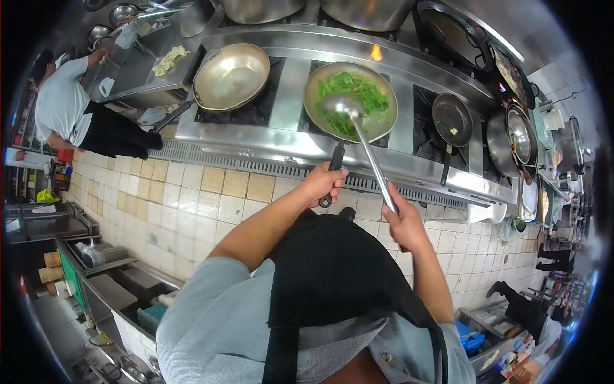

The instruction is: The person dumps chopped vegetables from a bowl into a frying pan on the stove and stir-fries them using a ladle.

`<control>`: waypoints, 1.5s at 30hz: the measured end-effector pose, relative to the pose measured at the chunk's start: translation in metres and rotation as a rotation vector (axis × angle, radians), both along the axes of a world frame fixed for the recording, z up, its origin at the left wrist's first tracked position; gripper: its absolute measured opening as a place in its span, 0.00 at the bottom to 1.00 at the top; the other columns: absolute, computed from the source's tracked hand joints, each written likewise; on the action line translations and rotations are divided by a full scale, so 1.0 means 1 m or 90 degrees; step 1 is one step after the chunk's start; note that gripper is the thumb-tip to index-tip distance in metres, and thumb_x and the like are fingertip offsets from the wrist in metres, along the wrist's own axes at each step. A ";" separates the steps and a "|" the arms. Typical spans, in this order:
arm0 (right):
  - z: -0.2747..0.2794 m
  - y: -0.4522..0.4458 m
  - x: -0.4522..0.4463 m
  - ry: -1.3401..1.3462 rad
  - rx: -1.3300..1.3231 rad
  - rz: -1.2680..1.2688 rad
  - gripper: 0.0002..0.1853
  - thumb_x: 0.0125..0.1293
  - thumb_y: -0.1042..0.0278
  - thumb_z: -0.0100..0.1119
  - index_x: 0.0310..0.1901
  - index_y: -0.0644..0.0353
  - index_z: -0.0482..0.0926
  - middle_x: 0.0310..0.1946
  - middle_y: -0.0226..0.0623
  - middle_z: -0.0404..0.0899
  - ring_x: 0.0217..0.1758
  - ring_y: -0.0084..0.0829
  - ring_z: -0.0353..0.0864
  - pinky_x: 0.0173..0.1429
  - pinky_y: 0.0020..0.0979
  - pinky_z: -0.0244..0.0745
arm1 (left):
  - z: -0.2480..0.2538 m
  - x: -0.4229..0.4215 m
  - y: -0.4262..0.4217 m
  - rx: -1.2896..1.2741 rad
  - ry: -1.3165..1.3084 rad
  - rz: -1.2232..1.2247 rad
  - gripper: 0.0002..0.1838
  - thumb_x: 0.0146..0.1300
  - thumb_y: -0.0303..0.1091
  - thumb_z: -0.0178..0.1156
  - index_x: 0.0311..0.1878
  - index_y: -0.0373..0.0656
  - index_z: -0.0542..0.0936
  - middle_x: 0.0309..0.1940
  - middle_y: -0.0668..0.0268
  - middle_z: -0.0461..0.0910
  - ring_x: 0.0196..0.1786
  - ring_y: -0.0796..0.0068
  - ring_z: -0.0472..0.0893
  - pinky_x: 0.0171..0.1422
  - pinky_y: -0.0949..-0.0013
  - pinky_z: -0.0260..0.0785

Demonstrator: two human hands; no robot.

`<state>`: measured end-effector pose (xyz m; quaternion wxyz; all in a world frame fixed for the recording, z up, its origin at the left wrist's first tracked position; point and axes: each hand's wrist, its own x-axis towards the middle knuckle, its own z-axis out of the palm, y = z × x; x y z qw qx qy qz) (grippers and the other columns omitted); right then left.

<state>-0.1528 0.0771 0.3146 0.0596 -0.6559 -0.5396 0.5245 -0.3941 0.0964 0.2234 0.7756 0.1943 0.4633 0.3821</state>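
Observation:
My left hand [320,183] is closed around the black handle of a frying pan [310,102] on the middle burner. Chopped green vegetables [355,86] lie in that pan. In my right hand [405,219] is the long handle of a metal ladle [343,104], whose bowl rests over the greens, bottom side up as far as I can tell. A small flame [376,52] shows just behind the pan's far rim.
A wide pan [231,77] sits on the left burner and a small dark skillet [452,120] on the right one. Large pots [368,13] stand behind. Stacked pans [510,139] are at the right end. A co-worker [62,105] stands at the far left counter.

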 end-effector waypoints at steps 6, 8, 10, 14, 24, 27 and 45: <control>0.046 0.005 0.028 -0.010 0.052 0.022 0.30 0.68 0.73 0.60 0.71 0.53 0.66 0.61 0.53 0.76 0.60 0.37 0.79 0.63 0.29 0.70 | -0.001 -0.004 -0.003 -0.002 -0.026 0.014 0.10 0.70 0.35 0.57 0.39 0.47 0.64 0.20 0.75 0.66 0.16 0.82 0.66 0.17 0.70 0.64; 0.018 0.010 0.015 0.011 0.134 0.030 0.30 0.68 0.72 0.60 0.71 0.54 0.66 0.61 0.54 0.76 0.61 0.37 0.79 0.62 0.29 0.69 | 0.000 -0.001 -0.002 0.000 -0.016 0.007 0.10 0.70 0.35 0.57 0.39 0.47 0.65 0.20 0.75 0.66 0.16 0.83 0.66 0.17 0.70 0.64; -0.011 0.015 -0.001 0.023 0.303 0.073 0.31 0.69 0.74 0.57 0.73 0.46 0.65 0.19 0.24 0.69 0.17 0.17 0.64 0.22 0.26 0.64 | 0.000 -0.001 -0.003 0.001 0.002 0.006 0.10 0.70 0.34 0.57 0.39 0.47 0.65 0.20 0.75 0.66 0.16 0.83 0.66 0.17 0.70 0.64; 0.023 0.003 0.012 -0.021 0.124 0.127 0.30 0.69 0.67 0.59 0.72 0.54 0.65 0.46 0.45 0.83 0.40 0.30 0.80 0.51 0.28 0.74 | 0.005 -0.004 0.001 0.007 0.010 -0.003 0.09 0.70 0.35 0.57 0.38 0.46 0.67 0.20 0.75 0.66 0.16 0.83 0.66 0.18 0.71 0.64; 0.153 -0.004 0.044 0.103 -0.110 -0.012 0.25 0.70 0.73 0.52 0.69 0.58 0.69 0.24 0.28 0.73 0.13 0.17 0.66 0.17 0.21 0.62 | 0.022 0.009 -0.009 0.012 0.076 -0.032 0.10 0.69 0.34 0.58 0.33 0.45 0.68 0.20 0.74 0.66 0.16 0.82 0.67 0.19 0.69 0.67; 0.137 -0.003 0.033 0.037 -0.059 0.030 0.26 0.70 0.73 0.52 0.69 0.57 0.69 0.23 0.29 0.73 0.15 0.18 0.69 0.20 0.23 0.65 | 0.029 0.009 -0.004 0.032 0.073 -0.010 0.13 0.69 0.34 0.57 0.28 0.45 0.67 0.16 0.73 0.65 0.15 0.80 0.67 0.19 0.67 0.68; 0.042 0.006 0.002 -0.065 0.272 0.099 0.26 0.68 0.71 0.59 0.68 0.56 0.71 0.35 0.44 0.81 0.30 0.29 0.80 0.41 0.30 0.76 | 0.015 0.014 -0.003 0.080 0.055 0.043 0.11 0.68 0.33 0.57 0.33 0.42 0.66 0.19 0.70 0.67 0.14 0.77 0.69 0.16 0.65 0.68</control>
